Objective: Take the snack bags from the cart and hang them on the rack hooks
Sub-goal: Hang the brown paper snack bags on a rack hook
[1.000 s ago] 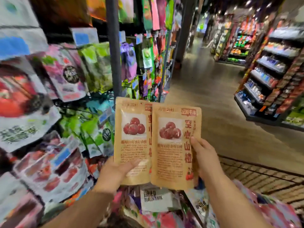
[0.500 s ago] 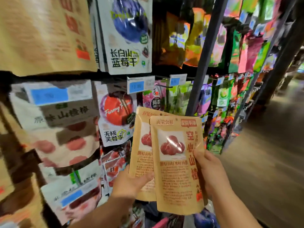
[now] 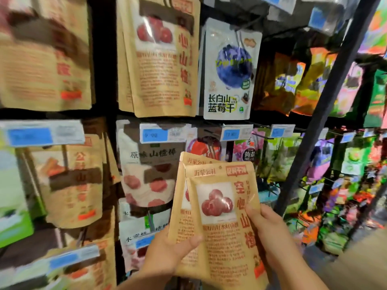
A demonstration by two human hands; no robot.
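Two tan kraft snack bags with red fruit pictures are stacked in my hands low in the middle of the view. The front bag overlaps the rear bag, whose left edge and top peek out. My left hand grips the lower left of the pair, thumb across the front. My right hand pinches the front bag's right edge. Matching tan bags hang on a rack hook above, upper centre. The cart is out of view.
The rack holds many hanging snack bags: a white blueberry bag, a white hawthorn bag, tan bags at left. Blue price tags line the hook rows. A dark rack post slants at right.
The view swung left and up from the aisle to the rack. The two bags went from side by side to stacked, and both hands carried them up toward the hooks.
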